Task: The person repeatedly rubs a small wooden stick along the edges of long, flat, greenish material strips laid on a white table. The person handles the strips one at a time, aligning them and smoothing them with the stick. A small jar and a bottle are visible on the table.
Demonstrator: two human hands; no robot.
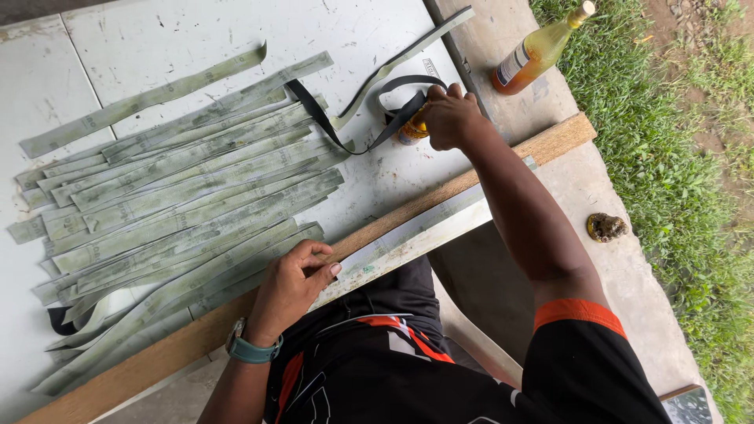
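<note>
Head view: left hand (294, 284) presses a strip (408, 235) on the worktop (157, 39), grip loose; right hand (449, 116) grips a small can (410, 132).

Left hand (294, 284) curled, right hand (448, 116) clenched

Pale grey-green strips (181, 196) on a white table (157, 39) — amber bottle (538, 51), teal watch strap (253, 351).

The right hand (449, 118) hides most of a small yellow can (411, 130); its contents cannot be told.
</note>
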